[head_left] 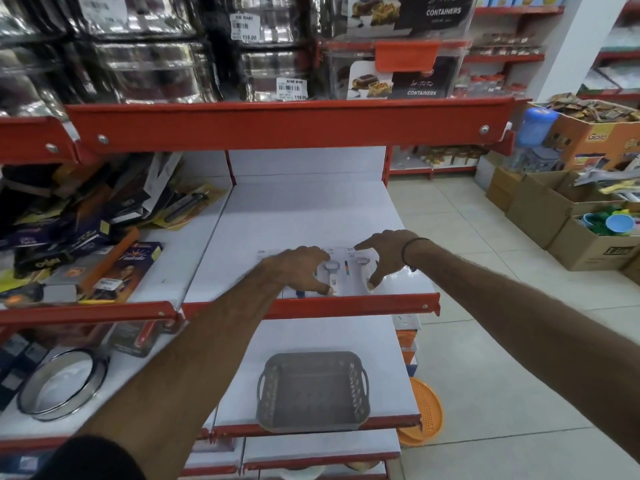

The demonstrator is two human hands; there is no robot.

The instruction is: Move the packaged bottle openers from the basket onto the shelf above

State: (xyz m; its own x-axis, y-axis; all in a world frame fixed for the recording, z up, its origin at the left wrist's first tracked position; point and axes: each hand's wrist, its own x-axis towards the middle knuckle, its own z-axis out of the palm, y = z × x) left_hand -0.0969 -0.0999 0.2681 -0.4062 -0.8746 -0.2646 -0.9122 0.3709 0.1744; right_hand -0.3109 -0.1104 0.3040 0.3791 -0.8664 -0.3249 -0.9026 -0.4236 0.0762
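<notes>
Several packaged bottle openers [341, 271], white cards with white-handled openers, lie side by side on the white shelf [304, 216] near its red front edge. My left hand [298, 268] rests palm down on the left packages, fingers spread. My right hand [384, 254] hovers over the rightmost package, its thumb and forefinger touching the package's edges. One level below stands the grey plastic basket [313, 389] with nothing visible inside.
Boxed kitchen goods [86, 244] crowd the shelf section to the left. Steel containers [156, 67] fill the shelf above. A round sieve [62, 382] lies lower left. Cardboard boxes [568, 216] stand on the tiled floor at right, with an orange tray [426, 414] by the shelf's end.
</notes>
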